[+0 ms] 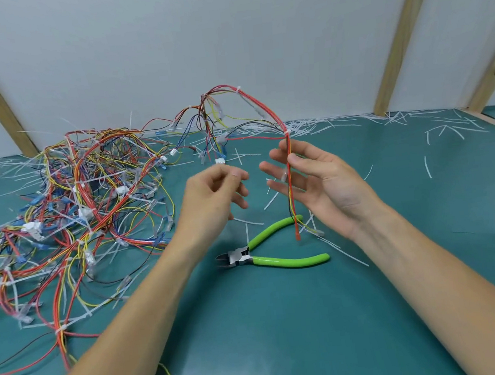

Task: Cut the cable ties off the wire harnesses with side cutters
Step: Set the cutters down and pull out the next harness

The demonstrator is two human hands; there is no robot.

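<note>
My right hand [316, 179] is raised over the table and pinches a thin wire harness [291, 182] of red and yellow wires between thumb and fingers. The harness arches up and left to a white cable tie [287, 133] just above my fingers and another [238, 89] at the top. My left hand [213, 197] hovers beside it with curled fingers, thumb against the index finger, right under a dangling white connector [220, 160]. I see nothing held in it. Green-handled side cutters [265, 248] lie on the teal mat below my hands, jaws pointing left.
A big tangled pile of wire harnesses [73, 213] with white ties covers the left of the mat [288, 337]. Cut tie pieces [341, 124] litter the back edge and right side. Wooden posts [393, 47] stand against the white wall.
</note>
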